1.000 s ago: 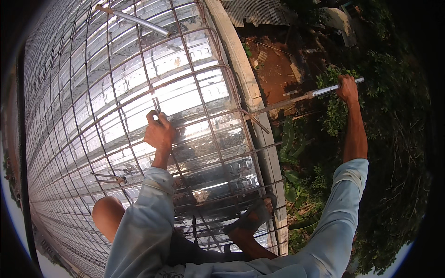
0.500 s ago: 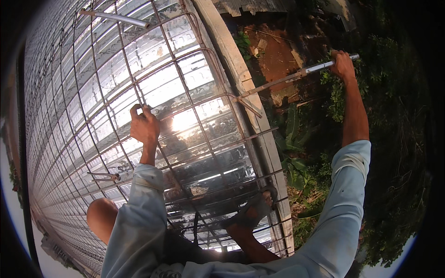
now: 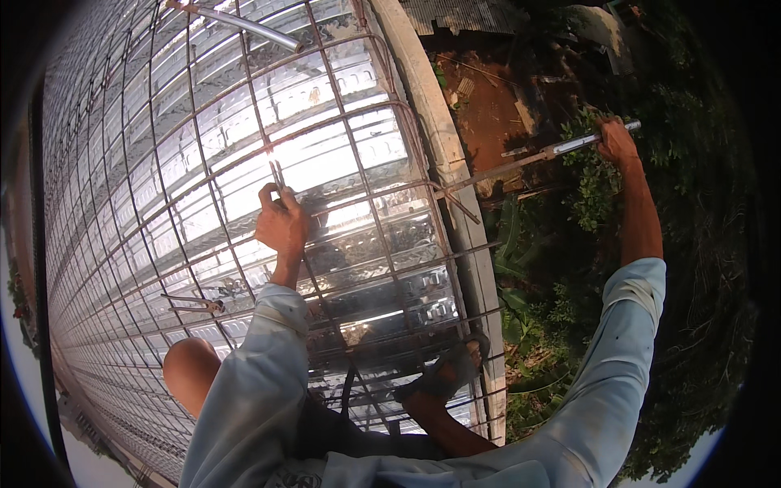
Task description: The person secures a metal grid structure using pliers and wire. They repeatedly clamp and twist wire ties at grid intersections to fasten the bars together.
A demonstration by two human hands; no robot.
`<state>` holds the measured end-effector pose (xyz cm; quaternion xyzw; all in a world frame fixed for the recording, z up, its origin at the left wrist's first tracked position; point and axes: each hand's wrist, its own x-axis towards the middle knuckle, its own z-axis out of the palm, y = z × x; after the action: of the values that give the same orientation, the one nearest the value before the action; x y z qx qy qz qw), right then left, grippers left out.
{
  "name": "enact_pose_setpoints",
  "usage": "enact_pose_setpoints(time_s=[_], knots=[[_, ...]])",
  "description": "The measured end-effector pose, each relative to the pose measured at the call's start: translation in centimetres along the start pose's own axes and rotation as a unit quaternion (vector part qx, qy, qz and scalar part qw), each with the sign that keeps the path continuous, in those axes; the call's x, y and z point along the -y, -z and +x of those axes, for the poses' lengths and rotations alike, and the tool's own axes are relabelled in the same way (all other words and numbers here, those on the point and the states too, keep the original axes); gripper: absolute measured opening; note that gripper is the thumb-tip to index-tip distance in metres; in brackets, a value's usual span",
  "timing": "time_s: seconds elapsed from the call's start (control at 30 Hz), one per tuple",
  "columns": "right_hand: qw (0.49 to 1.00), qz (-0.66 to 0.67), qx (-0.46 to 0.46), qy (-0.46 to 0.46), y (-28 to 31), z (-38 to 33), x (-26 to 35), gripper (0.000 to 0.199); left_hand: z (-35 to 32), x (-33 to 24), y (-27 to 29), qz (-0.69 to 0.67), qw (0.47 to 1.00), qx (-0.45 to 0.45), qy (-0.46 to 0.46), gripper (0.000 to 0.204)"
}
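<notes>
Our right hand (image 3: pixel 620 140) is wrapped round the lever (image 3: pixel 573 145), whose silver end juts out to the right of the ledge (image 3: pixel 438 122); its rusty end meets the mesh (image 3: pixel 343 115) at the ledge. Our left hand (image 3: pixel 282 226) is curled at a mesh bar, left of the ledge; we cannot tell whether it clamps that bar. Also left of the ledge lie 2 tools, pincers (image 3: pixel 215 307) and a pipe (image 3: pixel 254 31). We judge this step to be levering at the ledge; the next move seems to call for steady force and firm bracing.
</notes>
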<state>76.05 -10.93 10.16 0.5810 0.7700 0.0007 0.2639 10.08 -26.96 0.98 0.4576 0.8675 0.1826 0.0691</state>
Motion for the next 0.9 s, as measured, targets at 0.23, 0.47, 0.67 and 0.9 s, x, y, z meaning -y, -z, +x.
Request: enact_pose_setpoints(time_s=[0.23, 0.47, 0.67, 0.9], knots=[[0.984, 0.060, 0.146, -0.085, 4.2, 0.6, -0.2, 0.031, 0.0, 0.1, 0.4, 0.025, 1.000, 0.013, 0.010, 0.028], [0.997, -0.012, -0.070, -0.029, -2.0, 1.6, 0.8, 0.037, 0.4, 0.3, -0.3, 0.014, 1.000, 0.026, 0.010, 0.027], [0.999, 0.032, -0.033, 0.018, -2.3, 0.9, -0.2, 0.039, 0.1, -0.1, 0.4, 0.016, 1.000, 0.022, 0.002, 0.027], [0.999, 0.023, 0.004, 0.025, 2.6, 1.3, 0.3, 0.030, 0.3, 0.1, 0.4, 0.002, 1.000, 0.013, -0.004, 0.025]])
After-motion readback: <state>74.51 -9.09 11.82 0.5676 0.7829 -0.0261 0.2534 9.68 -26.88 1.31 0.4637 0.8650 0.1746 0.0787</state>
